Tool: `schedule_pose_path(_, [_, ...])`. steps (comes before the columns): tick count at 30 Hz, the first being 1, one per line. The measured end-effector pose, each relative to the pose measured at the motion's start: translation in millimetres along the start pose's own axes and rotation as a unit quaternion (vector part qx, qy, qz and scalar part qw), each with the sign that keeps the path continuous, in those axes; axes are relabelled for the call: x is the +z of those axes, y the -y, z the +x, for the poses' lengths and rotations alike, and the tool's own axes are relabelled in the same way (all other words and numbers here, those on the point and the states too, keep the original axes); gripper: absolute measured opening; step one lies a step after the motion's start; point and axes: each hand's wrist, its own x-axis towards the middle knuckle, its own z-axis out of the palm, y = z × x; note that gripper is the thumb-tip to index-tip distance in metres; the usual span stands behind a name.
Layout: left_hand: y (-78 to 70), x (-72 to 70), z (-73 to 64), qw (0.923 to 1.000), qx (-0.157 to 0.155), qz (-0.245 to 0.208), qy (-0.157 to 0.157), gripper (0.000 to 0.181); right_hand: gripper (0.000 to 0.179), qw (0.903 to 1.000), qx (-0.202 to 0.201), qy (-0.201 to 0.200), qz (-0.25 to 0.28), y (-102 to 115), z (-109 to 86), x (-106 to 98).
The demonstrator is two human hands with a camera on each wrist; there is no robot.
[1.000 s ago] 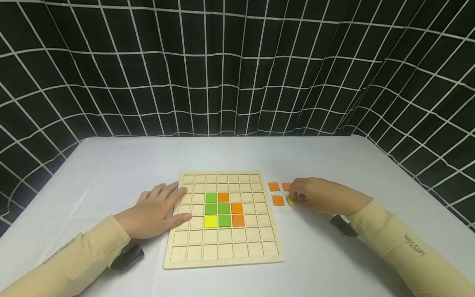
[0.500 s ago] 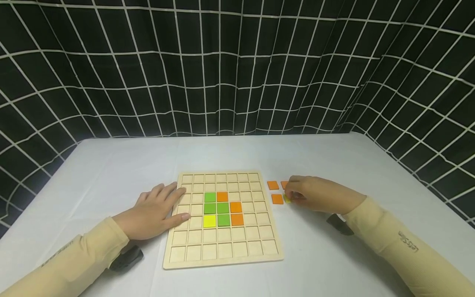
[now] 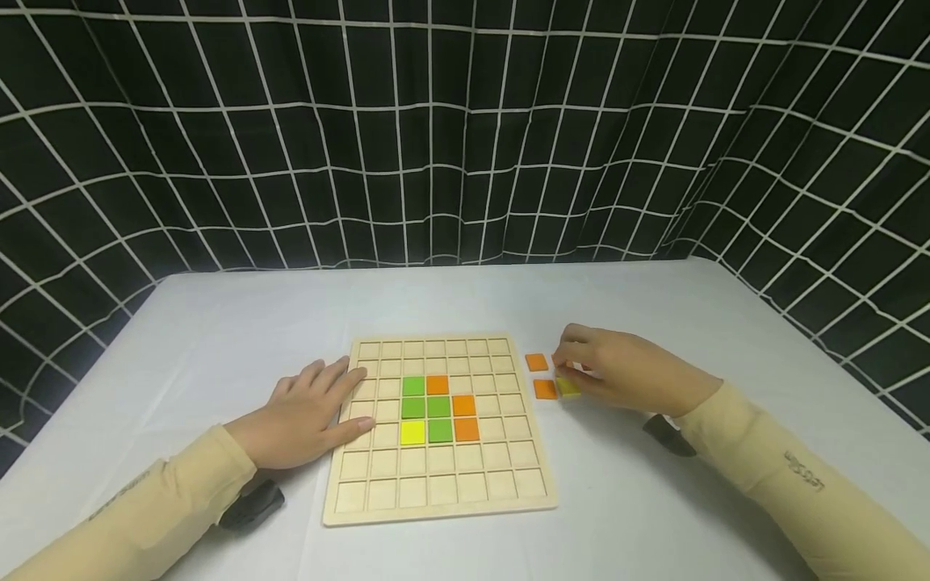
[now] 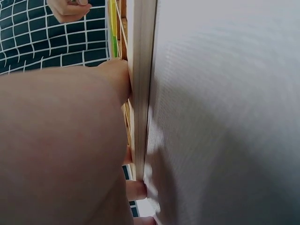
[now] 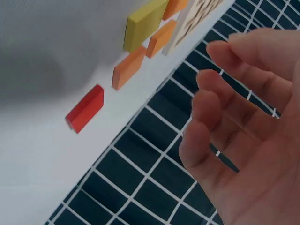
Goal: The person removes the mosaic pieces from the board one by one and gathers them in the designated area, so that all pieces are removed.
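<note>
My left hand (image 3: 298, 415) lies spread at the left side of a wooden grid board (image 3: 441, 516), its thumb and index finger over the border and the other fingers beyond the edge. My right hand (image 3: 613, 367) hovers above loose square tiles right of the board. In the right wrist view its fingers (image 5: 208, 108) are loosely bent and hold nothing. Below it lie a yellow tile (image 3: 569, 387), an orange tile (image 3: 545, 390) and another orange tile (image 3: 536, 362). A third orange tile (image 5: 129, 68) and a red tile (image 5: 86, 110), mostly hidden in the head view, show in the right wrist view.
Green tiles (image 3: 413, 407), orange tiles (image 3: 463, 405) and one yellow tile (image 3: 412, 433) sit in cells near the board's middle. White cloth covers the table (image 3: 436, 303). A black curtain with white grid lines (image 3: 465, 137) hangs behind it.
My right hand has risen slightly away from the loose yellow tile, which now shows more fully. The left hand stays at the board's edge.
</note>
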Motion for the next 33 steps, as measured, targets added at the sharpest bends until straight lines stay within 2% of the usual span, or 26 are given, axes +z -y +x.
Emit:
schedule_pose_path(9, [0.6,-1.5,1.0,1.0,0.004,-0.001,-0.003,0.075,0.014,0.9996,0.008,0.025,-0.002,5.6,2.0,7.0])
schedule_pose_path(15, [3.5,2.0,1.5,0.9997,0.016,0.0,-0.019,0.076,0.015,1.0,-0.004,0.005,-0.007,9.6,3.9,6.0])
schedule_pose_path(19, [4.6,5.4,1.5,0.9996,0.018,0.002,-0.022,0.076,0.018,0.9994,-0.029,-0.012,-0.014,19.5,8.0,-2.7])
schedule_pose_path(26, [1.1,1.1,-0.7,0.9999,0.005,-0.007,-0.007,0.076,0.016,0.9939,-0.101,-0.005,-0.045,49.9,39.6,-11.1])
schedule_pose_path(33, [1.3,-0.7,-2.1,1.0,0.004,0.003,-0.005,0.075,0.012,0.9904,-0.13,0.044,-0.018,70.6,67.5,2.4])
